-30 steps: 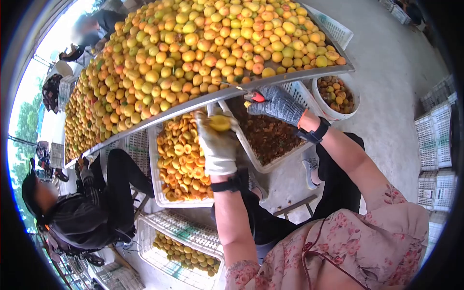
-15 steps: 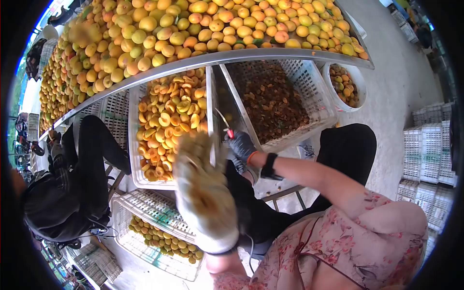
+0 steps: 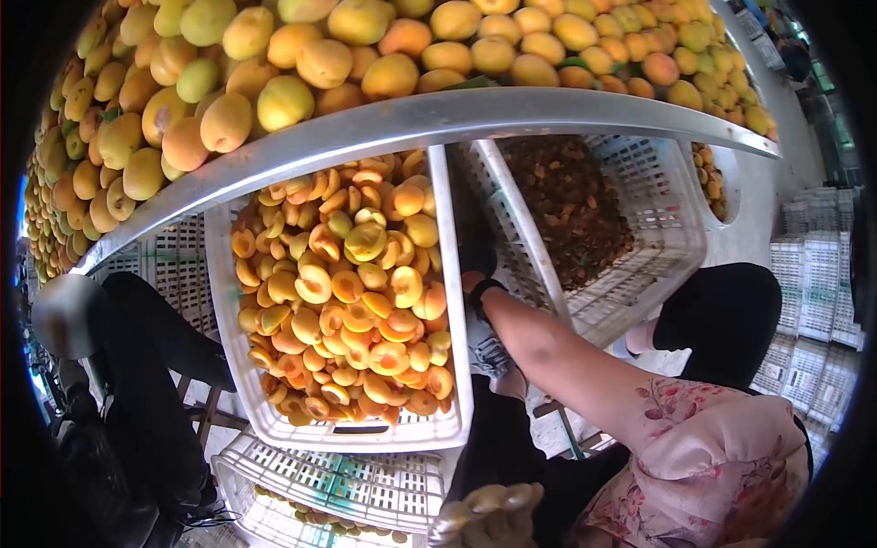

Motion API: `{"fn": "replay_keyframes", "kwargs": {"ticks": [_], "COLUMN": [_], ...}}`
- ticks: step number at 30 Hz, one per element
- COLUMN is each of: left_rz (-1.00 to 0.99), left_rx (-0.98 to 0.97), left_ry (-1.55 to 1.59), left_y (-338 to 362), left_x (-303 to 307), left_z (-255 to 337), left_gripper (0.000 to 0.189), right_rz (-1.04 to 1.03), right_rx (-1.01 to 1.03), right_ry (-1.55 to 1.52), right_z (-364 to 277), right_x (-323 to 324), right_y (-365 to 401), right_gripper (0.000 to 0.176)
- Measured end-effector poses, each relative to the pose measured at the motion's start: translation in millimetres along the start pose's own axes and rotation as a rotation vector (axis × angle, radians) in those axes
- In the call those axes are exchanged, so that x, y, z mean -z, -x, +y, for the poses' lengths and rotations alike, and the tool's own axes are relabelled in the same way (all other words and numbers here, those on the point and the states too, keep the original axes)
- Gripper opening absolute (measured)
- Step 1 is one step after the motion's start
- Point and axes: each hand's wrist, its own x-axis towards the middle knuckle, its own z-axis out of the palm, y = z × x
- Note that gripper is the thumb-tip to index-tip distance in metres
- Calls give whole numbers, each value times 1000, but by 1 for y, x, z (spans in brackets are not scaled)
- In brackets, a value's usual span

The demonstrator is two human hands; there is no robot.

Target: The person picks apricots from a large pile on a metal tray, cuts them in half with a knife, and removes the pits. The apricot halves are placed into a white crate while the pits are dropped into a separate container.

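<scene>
My left hand (image 3: 489,516), in a cream glove, is at the bottom edge, below the crate of halved apricots (image 3: 461,384). Its fingertips point up, slightly apart, with nothing visible in them; the palm is cut off. My right hand (image 3: 477,247), in a dark glove, reaches into the shadowed gap between that crate and the crate of dark pits (image 3: 676,201). Its fingers and anything they hold are hidden. Whole apricots (image 3: 324,64) are heaped on the metal-edged table (image 3: 384,123) above both crates.
Another white crate (image 3: 365,470) with small fruit stands below. A white bucket (image 3: 731,187) is at the right, near stacked crates (image 3: 813,265). At the left, a person's dark-clothed leg (image 3: 164,320) is beside the halves crate. A blurred round shape is near it.
My left hand has dropped from in front of the halves crate to the bottom edge. My right hand has moved up into the gap, and the red-handled tool is out of sight. The view is closer to the table.
</scene>
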Motion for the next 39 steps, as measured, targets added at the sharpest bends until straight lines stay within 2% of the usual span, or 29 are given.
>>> {"fn": "replay_keyframes", "kwargs": {"ticks": [3, 7, 11, 14, 15, 16, 17, 18, 19, 20, 21, 22, 23, 25, 26, 29, 32, 33, 37, 39], "left_rz": [12, -8, -105, -201, -228, -190, -176, -156, -233, -217, -243, -258, -293, -311, -433, -620, -720, -735, -672, -579], "left_rx": [-9, -43, -153, -304, -365, -417, -412, -407, -459, -459, -501, -539, -639, -755, -835, -566, -389, -325, -508, -468], "left_ry": [-11, -35, -88, -109, -79, 148, 85, 20, 79, 45, 23, 0, -121, -358, -374, -527, -663, -603, -673, -546], "left_y": [-5, 2, 18, 28, 28, 26, 28, 31, 30, 34, 36, 39, 41, 53, 52, 67, 71, 65, 31, 7], "left_x": [5, 4, -1, -4, -11, -23, -30, -36, -43, -50, -58, -65, -72, -97, -106, -138, -167, -172, -196, -198], "left_z": [1, -5, -18, -27, -28, -33, -33, -34, -37, -37, -39, -43, -48, -56, -65, -80, -82, -82, -66, -60], "left_gripper": [75, 78, 81, 84, 85, 51, 54, 57, 45, 44, 42, 40, 33, 25, 22, 27, 24, 23, 26, 28], "right_rz": [-63, -187, -288, -303, -346, -363, -381, -409, -436, -433, -629, -932, -1227, -1428, -1448, -1343, -1113, -1036, -723, -617], "right_rx": [-3, -8, -14, -57, -84, -81, -80, 69, 221, 238, 192, 66, -159, -222, -195, -1, 242, 315, 607, 711], "right_ry": [10, -41, -164, -245, -455, -571, -688, -740, -786, -802, -994, -1319, -1570, -1657, -1641, -1541, -1399, -1358, -1151, -1057], "right_z": [2, 4, 8, 2, 13, 23, 32, 45, 49, 41, 33, 34, 35, 33, 35, 30, 7, -2, -53, -78], "right_x": [-4, 14, 68, 123, 133, 143, 155, 160, 168, 191, 223, 232, 241, 269, 282, 313, 328, 330, 340, 348], "right_y": [-12, 12, 44, 81, 92, 100, 109, 115, 118, 127, 135, 133, 130, 146, 156, 179, 175, 168, 115, 89], "right_gripper": [36, 36, 37, 33, 28, 26, 24, 21, 19, 19, 17, 15, 13, 13, 13, 13, 14, 15, 17, 18]}}
